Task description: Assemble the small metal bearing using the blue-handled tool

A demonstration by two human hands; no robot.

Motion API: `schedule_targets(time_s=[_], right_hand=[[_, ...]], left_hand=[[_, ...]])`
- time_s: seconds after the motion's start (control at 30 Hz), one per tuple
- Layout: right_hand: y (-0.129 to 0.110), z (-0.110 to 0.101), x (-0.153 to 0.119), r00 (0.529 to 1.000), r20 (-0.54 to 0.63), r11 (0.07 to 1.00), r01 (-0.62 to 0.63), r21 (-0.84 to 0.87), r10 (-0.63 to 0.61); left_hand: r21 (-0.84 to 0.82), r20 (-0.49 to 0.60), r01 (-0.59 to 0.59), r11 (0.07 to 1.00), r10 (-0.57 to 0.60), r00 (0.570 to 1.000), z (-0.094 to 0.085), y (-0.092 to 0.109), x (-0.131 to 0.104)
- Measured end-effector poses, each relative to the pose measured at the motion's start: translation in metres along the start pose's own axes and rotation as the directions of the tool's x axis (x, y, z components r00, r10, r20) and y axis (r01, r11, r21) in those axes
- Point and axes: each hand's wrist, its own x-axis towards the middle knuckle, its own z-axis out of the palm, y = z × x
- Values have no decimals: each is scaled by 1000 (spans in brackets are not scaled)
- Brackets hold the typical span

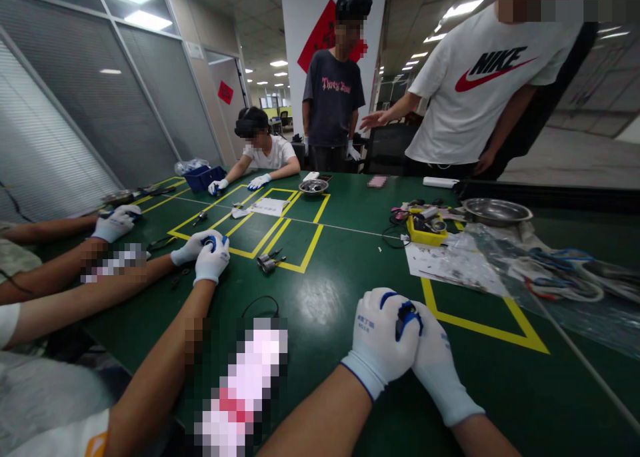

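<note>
**Gloves locked together over a small dark part**

And here we are: our left hand (383, 344) and right hand (440, 360) press together, fingers curled around a small dark part (401, 325), just above the green table (320, 350). Which fingertips pinch it, we cannot tell. We'd call this close handling, two-handed; the next move, in our judgement, calls for a steady grip and a clearer view of the piece.

Over to the containers! Beyond our gloves, the yellow bin (423, 238) bristles with dark and metallic pieces, right by a white sheet (419, 260). Across the table, a metal bowl (314, 191) holds something dark, too small to name. Far left, the blue bin (205, 180) has clear plastic (193, 166) bunched at its top.
</note>
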Motion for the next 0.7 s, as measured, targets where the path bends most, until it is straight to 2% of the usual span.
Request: schedule_targets(time_s=[0.3, 0.7], right_hand=[[1, 1, 0, 998, -26, 998, 60, 16, -60], [2, 2, -1, 996, 26, 996, 89, -2, -89]], left_hand=[[-6, -10, -13, 1000, 13, 1000, 0, 0, 0], [14, -25, -25, 1000, 25, 999, -3, 1, -1]])
